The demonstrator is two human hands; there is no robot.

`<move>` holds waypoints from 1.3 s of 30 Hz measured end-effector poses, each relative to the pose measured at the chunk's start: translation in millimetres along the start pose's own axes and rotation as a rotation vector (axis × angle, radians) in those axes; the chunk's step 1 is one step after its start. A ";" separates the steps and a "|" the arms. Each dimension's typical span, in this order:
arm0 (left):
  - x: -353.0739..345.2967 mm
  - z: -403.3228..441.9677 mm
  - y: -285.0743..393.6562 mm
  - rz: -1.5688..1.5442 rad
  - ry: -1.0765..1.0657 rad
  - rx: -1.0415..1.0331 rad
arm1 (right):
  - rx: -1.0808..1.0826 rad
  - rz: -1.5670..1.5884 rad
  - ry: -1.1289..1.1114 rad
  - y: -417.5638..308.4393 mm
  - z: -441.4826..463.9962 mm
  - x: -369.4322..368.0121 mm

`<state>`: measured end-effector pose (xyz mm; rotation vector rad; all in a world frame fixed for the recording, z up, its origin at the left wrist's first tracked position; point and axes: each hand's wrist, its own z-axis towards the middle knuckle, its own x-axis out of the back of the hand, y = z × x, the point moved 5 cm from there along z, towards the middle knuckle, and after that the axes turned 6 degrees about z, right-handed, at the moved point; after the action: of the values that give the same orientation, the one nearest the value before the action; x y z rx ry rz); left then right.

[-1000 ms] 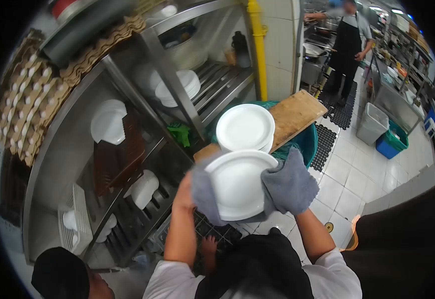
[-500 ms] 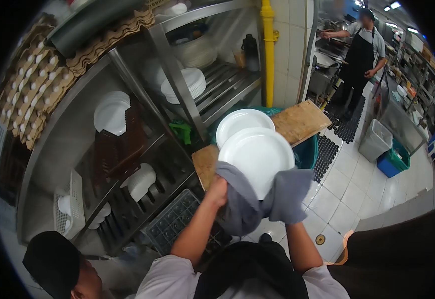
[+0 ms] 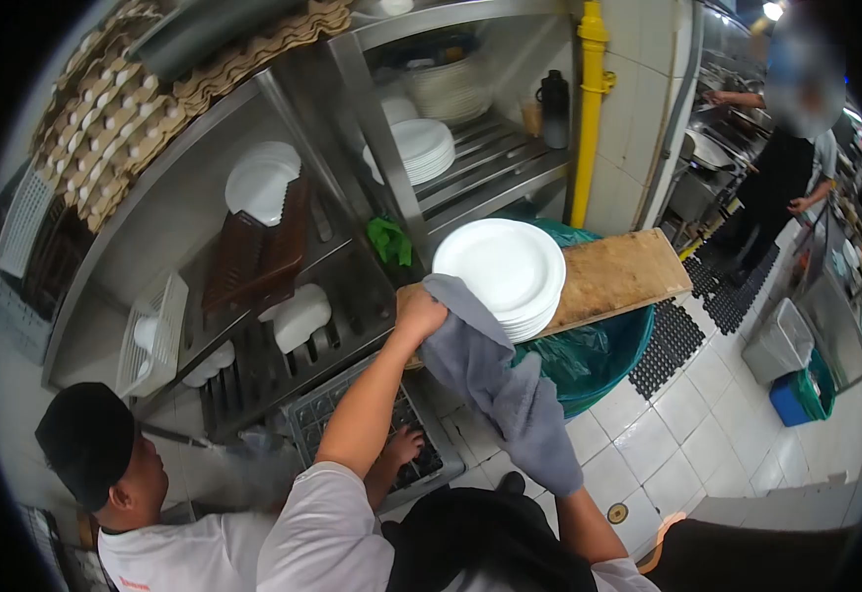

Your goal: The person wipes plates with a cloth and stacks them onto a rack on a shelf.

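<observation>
The stack of white plates (image 3: 505, 271) rests on the wooden board (image 3: 633, 271), toward its left end; the board spans a green bin (image 3: 638, 345). On the board's near side, the left hand (image 3: 421, 315) grips one end of a grey cloth (image 3: 495, 373), right beside the stack in view; whether the fabric touches the rims, I cannot tell. The right hand is hidden in the cloth's lower end, nearer the body than the board, so its grasp cannot be told.

To handle this well, I would keep fabric between fingers and china, gather any loose fold clear of the stack, and press lightly, since the board shows no raised edge to stop a sliding pile. A co-worker's hand (image 3: 407, 447) is over a rack (image 3: 433, 478) on the board's near left, so the left elbow needs care
</observation>
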<state>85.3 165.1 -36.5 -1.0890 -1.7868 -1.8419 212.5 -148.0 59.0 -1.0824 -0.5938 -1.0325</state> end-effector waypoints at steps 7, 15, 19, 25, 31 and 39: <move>59.7 -78.1 19.9 0.303 -0.660 -0.295 | -0.150 0.134 0.201 45.6 1.7 39.9; 47.6 -26.3 36.8 -0.448 -0.067 -0.245 | -0.486 -0.048 0.394 90.5 70.5 57.1; -42.0 3.2 24.7 -0.275 -0.134 -0.255 | -0.863 -0.250 0.105 88.5 114.0 15.7; 156.4 -21.3 44.3 -0.357 0.146 -0.484 | -0.152 0.405 0.474 20.5 132.2 28.8; 400.7 120.8 1.4 0.472 0.914 -0.516 | -0.525 0.148 0.201 -11.7 57.0 24.1; 437.2 257.1 -79.1 0.951 0.906 -0.299 | -0.162 -0.175 0.103 -175.6 176.2 40.8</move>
<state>-180.5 534.1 201.5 -0.7540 -0.3657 -1.5530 86.3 -19.9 235.7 -1.1252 -0.5357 -1.2989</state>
